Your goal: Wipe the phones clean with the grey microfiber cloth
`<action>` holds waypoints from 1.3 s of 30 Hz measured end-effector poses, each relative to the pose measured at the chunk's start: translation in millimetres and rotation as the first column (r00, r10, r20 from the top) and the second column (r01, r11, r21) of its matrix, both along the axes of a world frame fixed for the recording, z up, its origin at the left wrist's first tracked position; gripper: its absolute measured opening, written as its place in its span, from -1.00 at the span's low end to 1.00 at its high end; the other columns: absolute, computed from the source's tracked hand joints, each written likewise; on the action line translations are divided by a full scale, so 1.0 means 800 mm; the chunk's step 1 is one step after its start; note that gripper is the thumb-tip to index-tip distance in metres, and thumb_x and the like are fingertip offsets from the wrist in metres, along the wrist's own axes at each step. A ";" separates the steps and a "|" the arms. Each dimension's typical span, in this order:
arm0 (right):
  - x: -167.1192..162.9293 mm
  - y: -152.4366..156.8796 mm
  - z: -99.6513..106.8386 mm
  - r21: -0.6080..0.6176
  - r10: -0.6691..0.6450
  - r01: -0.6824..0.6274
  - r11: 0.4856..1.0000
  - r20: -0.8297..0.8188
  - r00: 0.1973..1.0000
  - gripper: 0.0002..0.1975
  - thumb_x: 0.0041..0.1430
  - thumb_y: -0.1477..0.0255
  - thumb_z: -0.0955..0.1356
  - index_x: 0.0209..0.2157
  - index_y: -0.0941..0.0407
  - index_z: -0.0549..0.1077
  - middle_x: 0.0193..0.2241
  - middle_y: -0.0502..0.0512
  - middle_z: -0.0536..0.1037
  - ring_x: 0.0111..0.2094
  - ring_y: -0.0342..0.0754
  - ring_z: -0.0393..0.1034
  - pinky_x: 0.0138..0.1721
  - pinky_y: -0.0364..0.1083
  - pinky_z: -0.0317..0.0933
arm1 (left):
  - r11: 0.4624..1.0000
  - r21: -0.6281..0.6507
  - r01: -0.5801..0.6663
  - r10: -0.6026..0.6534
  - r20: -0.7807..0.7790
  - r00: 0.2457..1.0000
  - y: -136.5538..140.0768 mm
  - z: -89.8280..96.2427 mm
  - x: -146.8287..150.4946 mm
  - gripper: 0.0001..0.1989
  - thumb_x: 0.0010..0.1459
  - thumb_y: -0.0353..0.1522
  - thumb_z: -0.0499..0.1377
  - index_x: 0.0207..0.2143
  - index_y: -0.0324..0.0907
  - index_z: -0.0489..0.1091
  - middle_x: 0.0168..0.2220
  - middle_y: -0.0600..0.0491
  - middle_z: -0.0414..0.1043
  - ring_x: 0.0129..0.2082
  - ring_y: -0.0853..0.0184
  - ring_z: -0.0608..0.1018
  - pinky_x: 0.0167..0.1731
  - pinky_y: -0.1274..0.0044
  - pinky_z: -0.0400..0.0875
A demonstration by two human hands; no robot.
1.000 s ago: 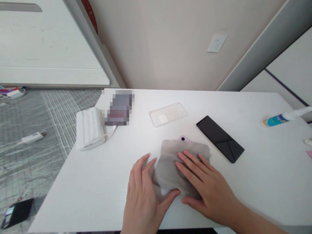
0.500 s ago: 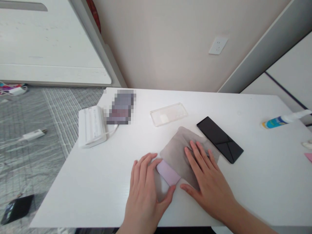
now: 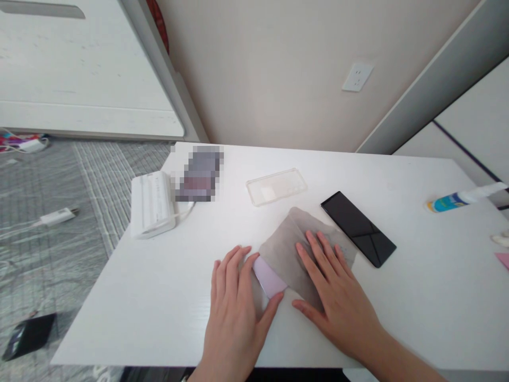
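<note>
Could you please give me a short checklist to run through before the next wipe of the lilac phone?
1. Left hand steadies the lilac phone: ok, thumb and fingers rest at its near end.
2. Right hand lies flat on the grey cloth: ok.
3. Cloth covers the phone: mostly; only the near end shows.
4. Black phone clear of the cloth: cannot tell, their edges look very close.
5. Clear case out of the way: ok, it lies apart, farther back.
6. Phone surface clean: cannot tell, mostly hidden.

Head view, downward over white table point(image 3: 159, 297)
</note>
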State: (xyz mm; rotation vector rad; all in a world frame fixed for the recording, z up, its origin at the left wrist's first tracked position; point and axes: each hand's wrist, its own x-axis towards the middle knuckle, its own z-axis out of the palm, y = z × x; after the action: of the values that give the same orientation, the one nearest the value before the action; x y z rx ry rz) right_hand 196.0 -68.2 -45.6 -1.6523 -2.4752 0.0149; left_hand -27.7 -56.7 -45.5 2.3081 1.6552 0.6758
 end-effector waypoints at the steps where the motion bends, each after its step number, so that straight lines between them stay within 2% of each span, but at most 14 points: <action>1: 0.000 0.000 0.000 0.001 0.005 -0.005 1.000 -0.004 1.000 -0.09 0.38 -0.06 0.22 0.49 0.20 -0.11 0.51 0.31 -0.11 0.50 0.32 -0.23 0.33 0.37 0.09 | 1.000 -0.003 0.000 0.000 0.017 1.000 0.000 0.000 0.000 -0.42 0.28 -0.20 0.27 0.24 -0.19 0.18 0.27 -0.25 0.28 0.34 -0.07 0.29 0.32 -0.06 0.15; 5: -0.001 -0.003 0.002 0.021 0.032 -0.031 0.999 -0.022 0.999 -0.10 0.39 -0.05 0.22 0.49 0.21 -0.11 0.51 0.33 -0.16 0.50 0.32 -0.28 0.31 0.36 0.10 | 0.999 -0.047 0.013 -0.006 0.137 0.991 -0.001 -0.001 -0.004 -0.48 0.25 -0.29 0.29 0.17 -0.15 0.18 0.22 -0.20 0.37 0.29 -0.01 0.40 0.35 -0.05 0.11; 9: 0.000 -0.004 0.003 0.079 0.093 -0.089 0.993 -0.042 0.995 -0.08 0.39 -0.03 0.23 0.49 0.24 -0.17 0.51 0.37 -0.26 0.51 0.36 -0.35 0.30 0.38 0.07 | 0.989 -0.083 0.125 -0.106 0.201 0.974 -0.001 0.000 -0.010 -0.62 0.35 -0.40 0.15 0.18 -0.09 0.21 0.12 -0.06 0.54 0.17 0.18 0.57 0.38 0.15 0.18; 15: -0.008 -0.004 0.011 0.132 0.136 -0.123 0.984 -0.096 0.986 -0.06 0.38 -0.08 0.19 0.49 0.24 -0.19 0.51 0.40 -0.33 0.50 0.41 -0.36 0.36 0.38 -0.15 | 0.955 -0.056 0.293 -0.284 0.132 0.950 -0.002 0.004 -0.017 -0.53 0.29 -0.58 0.05 0.19 -0.08 0.31 0.20 -0.02 0.51 0.29 0.23 0.46 0.43 0.12 0.05; 18: -0.026 -0.004 0.024 0.138 0.271 -0.257 0.956 -0.091 0.958 -0.05 0.34 -0.14 0.20 0.47 0.25 -0.03 0.52 0.29 -0.21 0.51 0.33 -0.33 0.44 0.27 -0.35 | 0.949 -0.027 0.313 -0.306 0.158 0.939 -0.003 0.003 -0.018 -0.55 0.25 -0.52 0.08 0.16 -0.10 0.37 0.15 -0.04 0.56 0.28 0.15 0.47 0.42 0.06 0.05; 21: -0.033 0.006 0.036 0.155 0.443 -0.431 0.889 -0.053 0.895 -0.16 0.38 -0.10 0.19 0.42 0.23 0.14 0.46 0.17 0.12 0.50 0.15 -0.18 0.47 0.16 -0.44 | 0.949 0.027 0.314 -0.313 0.193 0.930 -0.004 0.001 -0.018 -0.64 0.25 -0.46 0.09 0.07 -0.10 0.44 0.09 -0.05 0.60 0.21 0.13 0.55 0.42 0.06 0.05; 24: -0.022 0.024 0.040 0.197 0.394 -0.381 0.903 -0.029 0.919 -0.20 0.40 -0.07 0.20 0.34 0.31 0.24 0.33 0.28 0.37 0.44 0.14 0.00 0.47 0.18 -0.38 | 0.962 -0.006 0.272 -0.265 0.198 0.944 -0.006 0.002 -0.014 -0.67 0.22 -0.55 0.07 -0.04 -0.13 0.46 0.07 -0.07 0.61 0.21 0.15 0.54 0.41 0.07 0.06; 26: -0.016 0.030 0.037 0.225 0.273 -0.257 0.940 -0.046 0.961 -0.14 0.35 -0.12 0.22 0.26 0.40 0.31 0.25 0.43 0.43 0.41 0.27 0.04 0.44 0.27 -0.29 | 0.966 -0.058 0.252 -0.237 0.188 0.953 -0.008 0.005 -0.011 -0.60 0.18 -0.63 0.05 -0.02 -0.13 0.46 0.03 -0.05 0.64 0.26 0.15 0.50 0.41 0.04 0.07; 28: -0.020 0.027 0.034 0.230 0.240 -0.217 0.949 -0.077 0.968 -0.07 0.28 -0.20 0.22 0.20 0.42 0.35 0.22 0.50 0.43 0.40 0.38 0.02 0.40 0.35 -0.21 | 0.964 -0.061 0.258 -0.243 0.183 0.953 -0.008 0.007 -0.009 -0.54 0.16 -0.64 0.04 0.04 -0.13 0.45 0.01 -0.03 0.65 0.28 0.13 0.47 0.39 0.00 0.10; 30: -0.028 0.021 0.031 0.225 0.323 -0.297 0.928 -0.089 0.942 -0.04 0.26 -0.24 0.19 0.21 0.38 0.35 0.24 0.46 0.41 0.42 0.37 0.00 0.38 0.33 -0.12 | 0.965 -0.006 0.262 -0.255 0.193 0.947 -0.007 0.008 -0.007 -0.60 0.17 -0.59 0.08 0.01 -0.13 0.47 0.03 -0.06 0.64 0.24 0.09 0.52 0.36 -0.01 0.15; 33: -0.029 0.026 0.028 0.238 0.462 -0.440 0.866 -0.047 0.885 -0.16 0.34 -0.16 0.20 0.27 0.29 0.30 0.26 0.35 0.42 0.40 0.22 0.08 0.35 0.20 0.03 | 0.970 0.072 0.231 -0.241 0.221 0.945 -0.006 0.008 -0.006 -0.80 0.21 -0.52 0.13 -0.22 -0.12 0.51 -0.06 -0.06 0.67 0.02 0.11 0.67 0.36 0.01 0.18; 35: -0.020 0.037 0.027 0.246 0.419 -0.398 0.884 -0.036 0.907 -0.22 0.36 -0.10 0.23 0.26 0.29 0.29 0.21 0.38 0.46 0.36 0.23 0.16 0.33 0.24 0.08 | 0.973 0.042 0.225 -0.229 0.192 0.954 -0.006 0.009 -0.006 -0.78 0.26 -0.52 0.12 -0.17 -0.11 0.51 -0.10 -0.03 0.68 0.01 0.13 0.68 0.35 0.01 0.20; 38: -0.015 0.044 0.027 0.260 0.257 -0.222 0.940 -0.107 0.960 -0.20 0.29 -0.15 0.27 0.16 0.30 0.34 0.10 0.46 0.51 0.34 0.38 0.17 0.30 0.42 0.08 | 0.970 -0.012 0.244 -0.241 0.124 0.963 -0.006 0.007 -0.007 -0.70 0.30 -0.56 0.09 0.00 -0.12 0.45 -0.03 -0.04 0.66 0.17 0.11 0.58 0.32 -0.02 0.23; 39: -0.018 0.041 0.028 0.260 0.262 -0.224 0.939 -0.121 0.957 -0.19 0.27 -0.18 0.26 0.13 0.29 0.35 0.09 0.45 0.51 0.35 0.40 0.16 0.31 0.42 0.06 | 0.967 0.006 0.255 -0.254 0.115 0.960 -0.006 0.005 -0.008 -0.69 0.31 -0.55 0.08 0.01 -0.13 0.44 -0.02 -0.05 0.66 0.19 0.11 0.56 0.32 -0.03 0.23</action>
State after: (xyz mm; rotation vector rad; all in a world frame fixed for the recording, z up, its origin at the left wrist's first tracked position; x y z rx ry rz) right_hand 181.5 -35.1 -23.4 -1.1943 -2.4336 -0.1215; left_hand -33.7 -61.6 -41.5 2.3701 1.2795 0.7265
